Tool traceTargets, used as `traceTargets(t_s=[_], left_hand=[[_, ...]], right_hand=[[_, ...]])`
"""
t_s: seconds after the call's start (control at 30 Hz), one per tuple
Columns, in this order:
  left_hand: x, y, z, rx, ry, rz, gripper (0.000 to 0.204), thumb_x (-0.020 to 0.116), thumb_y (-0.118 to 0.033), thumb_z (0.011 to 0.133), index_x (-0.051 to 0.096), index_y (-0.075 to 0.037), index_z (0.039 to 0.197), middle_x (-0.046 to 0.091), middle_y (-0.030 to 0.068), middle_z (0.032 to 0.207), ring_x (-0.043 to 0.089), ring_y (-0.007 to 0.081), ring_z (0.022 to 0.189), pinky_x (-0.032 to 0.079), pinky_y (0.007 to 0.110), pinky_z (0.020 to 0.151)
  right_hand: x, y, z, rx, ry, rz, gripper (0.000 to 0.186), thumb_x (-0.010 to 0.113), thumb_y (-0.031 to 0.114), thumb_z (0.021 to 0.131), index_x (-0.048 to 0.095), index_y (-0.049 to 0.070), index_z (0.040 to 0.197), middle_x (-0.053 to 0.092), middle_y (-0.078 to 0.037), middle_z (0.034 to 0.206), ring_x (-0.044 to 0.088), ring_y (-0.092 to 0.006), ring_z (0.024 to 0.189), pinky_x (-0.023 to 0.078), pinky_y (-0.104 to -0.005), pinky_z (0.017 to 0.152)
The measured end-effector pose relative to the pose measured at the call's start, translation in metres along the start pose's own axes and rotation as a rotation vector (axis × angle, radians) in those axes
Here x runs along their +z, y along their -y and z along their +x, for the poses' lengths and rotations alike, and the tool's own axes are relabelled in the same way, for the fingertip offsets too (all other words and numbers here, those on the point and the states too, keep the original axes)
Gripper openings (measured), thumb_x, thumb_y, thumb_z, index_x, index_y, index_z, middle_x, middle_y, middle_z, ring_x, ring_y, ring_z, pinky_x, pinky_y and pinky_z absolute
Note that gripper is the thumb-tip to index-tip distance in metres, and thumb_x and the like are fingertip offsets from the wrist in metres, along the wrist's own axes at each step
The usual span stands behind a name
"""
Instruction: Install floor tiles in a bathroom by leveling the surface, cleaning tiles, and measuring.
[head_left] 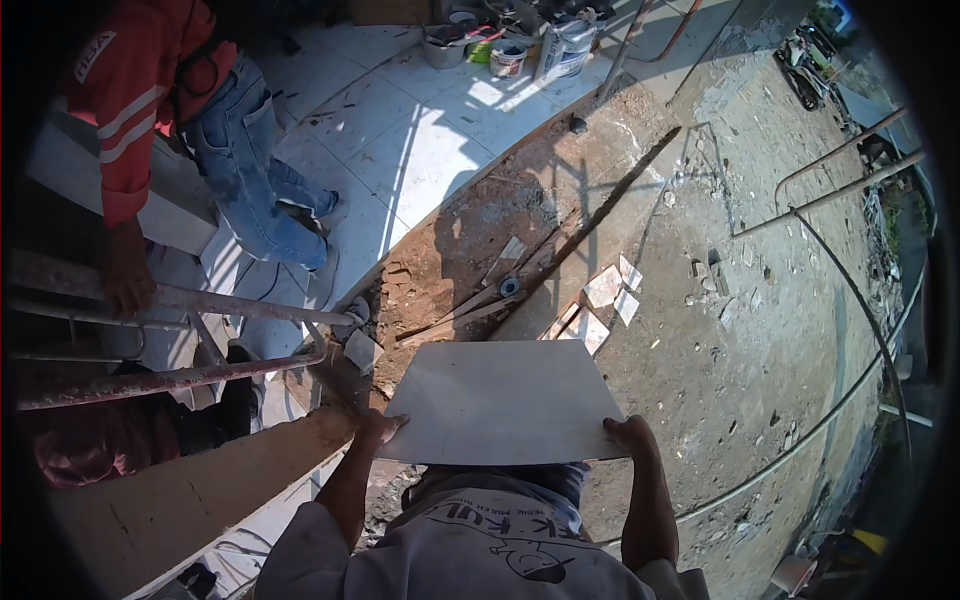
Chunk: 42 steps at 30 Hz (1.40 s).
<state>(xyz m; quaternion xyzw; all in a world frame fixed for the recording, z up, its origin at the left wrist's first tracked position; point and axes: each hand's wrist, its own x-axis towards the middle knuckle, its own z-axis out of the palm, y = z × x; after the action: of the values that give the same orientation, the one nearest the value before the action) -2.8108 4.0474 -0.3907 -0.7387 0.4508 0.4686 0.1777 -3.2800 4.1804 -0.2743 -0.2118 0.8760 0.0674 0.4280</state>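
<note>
A large pale tile (505,395) is held out flat in front of my body. My left hand (381,428) grips its near left corner, the thumb lying on top. At the near right corner my right hand (632,436) holds it the same way, thumb over the upper face. The other fingers of both hands are hidden beneath the tile. Just beyond its far edge, broken tile pieces (603,287) lie on the dusty ground. The tile covers the ground directly under it.
To the left, a person (250,170) in a red top and jeans stands beside rusty scaffold pipes (160,298). Buckets (507,60) and a white sack (568,48) sit on the tiled floor (360,140) at the back. A long hose (800,440) curves along the right.
</note>
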Motion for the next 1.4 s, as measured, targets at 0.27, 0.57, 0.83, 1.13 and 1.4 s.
traceTargets(t_s=[0.27,0.57,0.83,1.13,1.4], left_hand=[[-0.082,-0.196,-0.007,-0.058,-0.033,0.113,0.073,0.070,-0.053,0.064,0.059,0.008,0.103,0.061,0.0244,0.103,0.061,0.0321,0.097,0.048,0.038,0.082],[-0.207,-0.338,-0.007,-0.056,-0.142,0.016,0.068,0.071,-0.051,0.064,0.061,0.007,0.099,0.063,0.0229,0.099,0.063,0.0317,0.090,0.049,0.038,0.081],[-0.327,-0.389,0.078,0.001,-0.162,-0.181,0.075,0.071,-0.052,0.064,0.056,0.008,0.106,0.060,0.0246,0.105,0.061,0.0323,0.098,0.046,0.040,0.085],[-0.586,-0.471,0.209,-0.035,0.059,-0.036,0.080,0.064,-0.060,0.067,0.054,0.007,0.109,0.059,0.0243,0.108,0.059,0.0329,0.101,0.046,0.041,0.085],[-0.754,-0.469,0.266,-0.085,-0.294,-0.221,0.067,0.065,-0.051,0.068,0.061,0.009,0.097,0.061,0.0262,0.099,0.062,0.0333,0.092,0.049,0.040,0.081]], right_hand=[[-0.117,0.085,0.106,-0.002,-0.030,-0.069,0.053,0.064,0.042,0.074,0.064,-0.009,0.086,0.064,-0.025,0.079,0.065,-0.0345,0.080,0.049,-0.0399,0.073],[-0.242,0.225,0.138,-0.018,-0.012,-0.044,0.054,0.065,0.042,0.073,0.064,-0.010,0.088,0.065,-0.025,0.087,0.064,-0.0329,0.085,0.048,-0.0400,0.075],[-0.311,0.419,0.170,-0.100,0.017,-0.017,0.053,0.065,0.043,0.072,0.065,-0.009,0.082,0.066,-0.021,0.080,0.066,-0.0286,0.080,0.049,-0.0380,0.073],[-0.308,0.635,0.261,-0.121,0.060,-0.210,0.065,0.063,0.049,0.072,0.061,-0.011,0.096,0.064,-0.026,0.093,0.063,-0.0329,0.090,0.047,-0.0400,0.080],[-0.348,0.954,0.210,-0.322,0.032,-0.318,0.066,0.060,0.051,0.072,0.062,-0.012,0.092,0.065,-0.023,0.086,0.064,-0.0303,0.086,0.048,-0.0380,0.075]])
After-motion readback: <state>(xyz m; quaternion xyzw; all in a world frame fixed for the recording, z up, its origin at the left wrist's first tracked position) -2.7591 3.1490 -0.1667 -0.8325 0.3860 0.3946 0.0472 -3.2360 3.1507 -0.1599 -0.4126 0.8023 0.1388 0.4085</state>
